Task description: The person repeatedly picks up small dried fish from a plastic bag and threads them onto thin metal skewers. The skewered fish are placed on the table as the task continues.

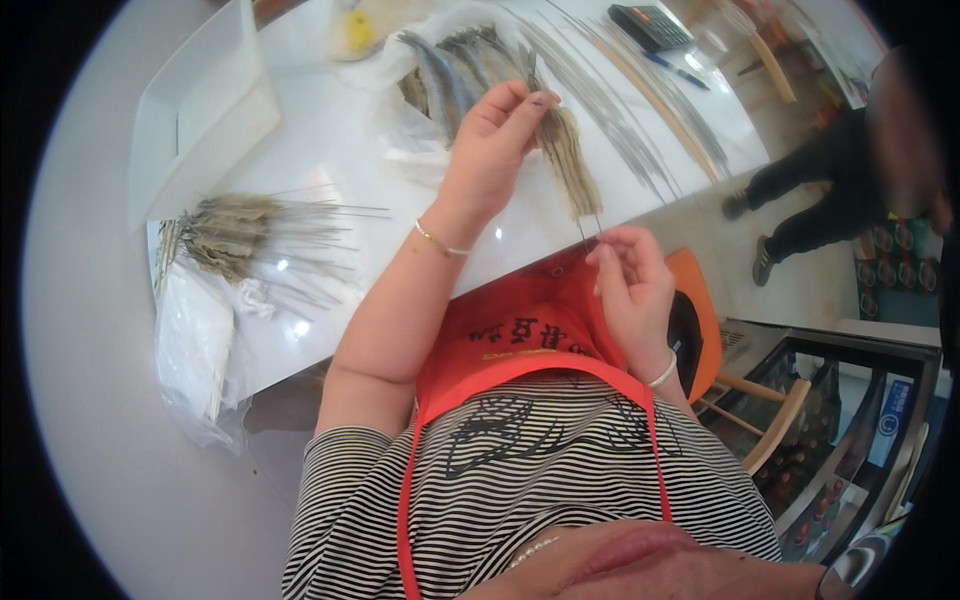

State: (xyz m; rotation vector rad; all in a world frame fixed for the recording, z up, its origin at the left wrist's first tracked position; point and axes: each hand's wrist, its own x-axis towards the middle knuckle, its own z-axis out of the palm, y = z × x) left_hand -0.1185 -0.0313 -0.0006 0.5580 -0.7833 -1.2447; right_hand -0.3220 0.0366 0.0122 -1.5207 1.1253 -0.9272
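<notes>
My left hand [499, 127] is raised over the white table, pinching a flat, brownish dried fish [574, 161] near its tail end between thumb and fingers. Two thin metal skewers [584, 235] stick out of the fish's near end, over the table's front edge. At their tips is my right hand [634, 274], fingers curled and thumb against the forefinger, closed on a skewer end. Beyond my left hand, more flat fish [457, 71], some bluish grey, lie stacked in a clear plastic bag [412, 154].
Loose metal skewers [607, 112] lie on the right of the table [337, 142], near a calculator [651, 27] and a pen [676, 70]. Skewered fish [232, 229] are piled at left, below a white plastic bin [217, 127]. An orange chair [686, 322] and a person's legs [802, 172] are at right.
</notes>
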